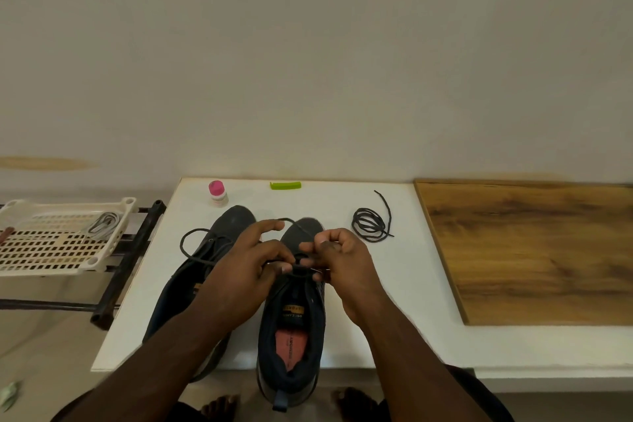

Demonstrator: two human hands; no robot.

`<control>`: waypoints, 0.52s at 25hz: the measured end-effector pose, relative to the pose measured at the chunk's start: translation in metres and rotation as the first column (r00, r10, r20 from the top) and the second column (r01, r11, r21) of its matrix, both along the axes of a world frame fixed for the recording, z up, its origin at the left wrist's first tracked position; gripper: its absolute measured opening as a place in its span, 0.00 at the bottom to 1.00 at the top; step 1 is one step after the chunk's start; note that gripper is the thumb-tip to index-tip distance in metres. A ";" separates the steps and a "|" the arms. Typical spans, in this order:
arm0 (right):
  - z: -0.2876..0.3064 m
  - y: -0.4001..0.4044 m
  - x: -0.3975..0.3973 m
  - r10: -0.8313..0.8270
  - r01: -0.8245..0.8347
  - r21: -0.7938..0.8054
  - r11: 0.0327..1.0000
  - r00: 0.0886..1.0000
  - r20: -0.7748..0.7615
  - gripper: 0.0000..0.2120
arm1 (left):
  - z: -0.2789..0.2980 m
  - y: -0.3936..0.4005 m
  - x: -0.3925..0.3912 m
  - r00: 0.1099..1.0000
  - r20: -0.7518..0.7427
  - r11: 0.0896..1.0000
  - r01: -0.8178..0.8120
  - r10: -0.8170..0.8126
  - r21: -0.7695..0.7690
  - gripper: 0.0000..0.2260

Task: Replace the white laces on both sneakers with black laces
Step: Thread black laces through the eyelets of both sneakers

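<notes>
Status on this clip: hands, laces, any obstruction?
Left hand and right hand both pinching black lace over right sneaker. Spare lace coiled nearby. Nothing obstructing.

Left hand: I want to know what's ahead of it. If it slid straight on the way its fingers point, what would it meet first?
Probably the right hand: the left hand points rightward across the right sneaker, both pinching the black lace. Depth is unclear.

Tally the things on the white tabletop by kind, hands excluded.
Sneakers: 2, left sneaker and right sneaker
Black laces: 2, one being threaded, one coiled
Pink-capped bottle: 1
Green comb: 1
Wooden board: 1
Total: 7
</notes>
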State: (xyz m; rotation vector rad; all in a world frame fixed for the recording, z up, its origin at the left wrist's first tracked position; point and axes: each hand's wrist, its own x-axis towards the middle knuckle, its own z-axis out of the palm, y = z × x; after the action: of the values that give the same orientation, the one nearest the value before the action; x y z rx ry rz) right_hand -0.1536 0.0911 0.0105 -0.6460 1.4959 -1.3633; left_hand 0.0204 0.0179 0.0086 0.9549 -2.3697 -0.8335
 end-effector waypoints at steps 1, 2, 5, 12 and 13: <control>-0.001 0.001 0.001 0.038 -0.038 -0.008 0.999 0.998 -0.043 0.07 | 0.000 0.001 -0.002 1.000 0.001 1.000 0.006 -0.006 -0.001 0.07; -0.001 0.001 0.003 0.069 -0.071 -0.014 0.997 0.994 -0.079 0.08 | -0.001 0.002 -0.004 1.000 -0.002 1.000 0.006 -0.006 -0.003 0.07; -0.003 0.002 0.004 0.140 -0.144 -0.029 0.989 0.984 -0.112 0.09 | -0.003 0.001 -0.007 1.000 -0.017 1.000 0.010 -0.010 -0.011 0.06; -0.010 0.002 0.001 0.182 -0.190 -0.043 0.981 0.973 -0.144 0.09 | -0.009 -0.005 -0.005 0.999 -0.025 0.999 -0.035 0.035 -0.015 0.06; -0.011 0.002 0.001 0.192 -0.200 -0.038 0.979 0.969 -0.156 0.10 | -0.009 -0.006 -0.004 0.999 -0.022 0.999 -0.038 0.037 -0.022 0.06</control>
State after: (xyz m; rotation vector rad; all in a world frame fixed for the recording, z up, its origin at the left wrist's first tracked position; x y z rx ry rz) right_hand -0.1528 0.0934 -0.0002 -0.9249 1.4747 -1.2273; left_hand 0.0162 0.0116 -0.0009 0.9738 -2.3305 -0.7978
